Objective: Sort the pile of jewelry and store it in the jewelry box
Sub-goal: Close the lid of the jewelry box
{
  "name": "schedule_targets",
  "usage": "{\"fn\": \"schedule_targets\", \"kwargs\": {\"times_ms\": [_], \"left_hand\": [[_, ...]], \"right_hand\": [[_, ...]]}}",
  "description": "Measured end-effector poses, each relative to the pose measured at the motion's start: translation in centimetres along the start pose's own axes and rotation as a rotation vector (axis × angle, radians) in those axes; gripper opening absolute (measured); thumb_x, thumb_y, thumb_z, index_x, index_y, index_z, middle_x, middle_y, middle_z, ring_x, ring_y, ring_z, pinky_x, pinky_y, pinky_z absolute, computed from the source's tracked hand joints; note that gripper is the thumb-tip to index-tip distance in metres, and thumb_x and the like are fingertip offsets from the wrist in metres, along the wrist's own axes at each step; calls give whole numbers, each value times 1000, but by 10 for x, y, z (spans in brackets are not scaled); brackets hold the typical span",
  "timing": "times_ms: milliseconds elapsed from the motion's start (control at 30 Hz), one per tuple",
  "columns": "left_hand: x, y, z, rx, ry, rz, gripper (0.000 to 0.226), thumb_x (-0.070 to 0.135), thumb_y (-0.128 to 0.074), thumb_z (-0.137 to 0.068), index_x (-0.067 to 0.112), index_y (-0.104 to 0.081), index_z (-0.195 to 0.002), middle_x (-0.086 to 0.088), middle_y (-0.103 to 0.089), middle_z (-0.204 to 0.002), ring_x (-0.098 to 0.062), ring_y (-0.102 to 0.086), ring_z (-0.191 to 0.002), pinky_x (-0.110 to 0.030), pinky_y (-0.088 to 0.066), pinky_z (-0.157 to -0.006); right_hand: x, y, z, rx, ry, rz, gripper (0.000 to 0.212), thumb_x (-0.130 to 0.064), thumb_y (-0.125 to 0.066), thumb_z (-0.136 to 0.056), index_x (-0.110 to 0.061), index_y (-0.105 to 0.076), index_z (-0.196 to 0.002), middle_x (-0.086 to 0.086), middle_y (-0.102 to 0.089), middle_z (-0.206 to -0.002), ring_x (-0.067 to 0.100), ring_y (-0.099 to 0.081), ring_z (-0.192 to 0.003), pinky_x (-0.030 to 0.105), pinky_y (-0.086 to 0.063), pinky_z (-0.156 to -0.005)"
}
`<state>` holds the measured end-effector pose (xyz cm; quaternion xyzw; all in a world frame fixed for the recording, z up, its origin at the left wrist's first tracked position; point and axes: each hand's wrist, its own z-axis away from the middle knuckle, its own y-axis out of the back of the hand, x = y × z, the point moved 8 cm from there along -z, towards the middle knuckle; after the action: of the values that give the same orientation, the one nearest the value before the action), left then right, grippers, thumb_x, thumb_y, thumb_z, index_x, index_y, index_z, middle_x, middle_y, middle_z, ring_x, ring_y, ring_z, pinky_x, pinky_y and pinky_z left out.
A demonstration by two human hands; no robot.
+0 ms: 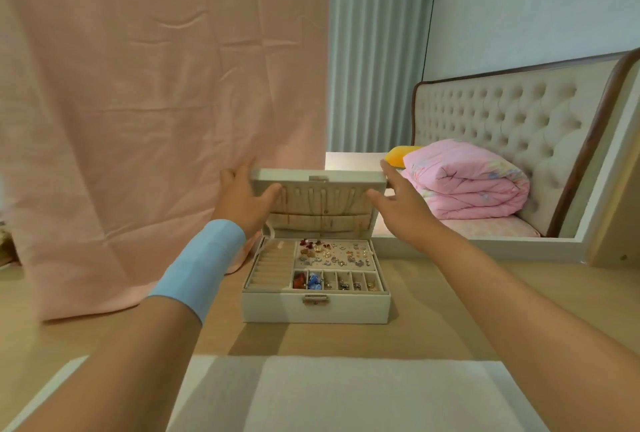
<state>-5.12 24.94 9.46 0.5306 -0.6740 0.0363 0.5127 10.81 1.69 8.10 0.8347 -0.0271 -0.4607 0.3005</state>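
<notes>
A white jewelry box (277, 308) stands open on the wooden table (450, 310). Its lid (318, 176) is raised, with thin necklaces hanging inside it. Earrings and small pieces (334, 253) lie on the padded upper tray, and coloured pieces fill the small front compartments (337, 280). The ring rolls at the left hold nothing. My left hand (242, 196) grips the lid's left edge, thumb on the inner face. My right hand (398, 203) holds the lid's right edge, fingers behind it and thumb toward the inside.
A pink cloth (156, 102) hangs behind the table at the left. A white mat (346, 393) lies at the near edge. A bed with a folded pink quilt (467, 182) and tufted headboard (502, 113) stands to the right, beyond the table.
</notes>
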Motion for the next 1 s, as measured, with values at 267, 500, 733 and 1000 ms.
{"fn": "schedule_targets", "kwargs": {"times_ms": [267, 500, 733, 1000], "left_hand": [[-22, 3, 78, -36, -76, -82, 39, 30, -68, -91, 22, -56, -127, 0, -44, -126, -15, -47, -106, -24, -37, -91], [-51, -8, 118, -73, -38, -83, 43, 23, -75, -85, 26, -61, -125, 8, -42, -125, -19, -48, -117, -25, -38, -95], [-64, -18, 127, -106, -75, -149, 56, 31, -68, -91, 26, -49, -143, 3, -37, -147, -18, -37, -136, -26, -27, -111], [-69, -24, 129, -106, -37, -85, 61, 26, -72, -88, 28, -46, -144, 5, -32, -152, -17, -33, -139, -31, -29, -114]], "right_hand": [[7, -6, 85, 25, 136, 159, 44, -13, -70, -93, -24, -60, -135, -3, -56, -132, 13, -55, -111, 24, -40, -95], [38, -37, 120, -106, 157, 326, 54, -17, -62, -99, -25, -47, -150, 3, -35, -162, 20, -40, -145, 23, -28, -114], [42, -44, 134, -65, 177, 320, 56, -27, -53, -104, -29, -34, -156, -6, -19, -168, 13, -29, -150, 17, -25, -112], [52, -54, 137, -67, 101, 155, 59, -24, -61, -100, -36, -37, -152, -6, -17, -167, 9, -27, -148, 14, -23, -107]]}}
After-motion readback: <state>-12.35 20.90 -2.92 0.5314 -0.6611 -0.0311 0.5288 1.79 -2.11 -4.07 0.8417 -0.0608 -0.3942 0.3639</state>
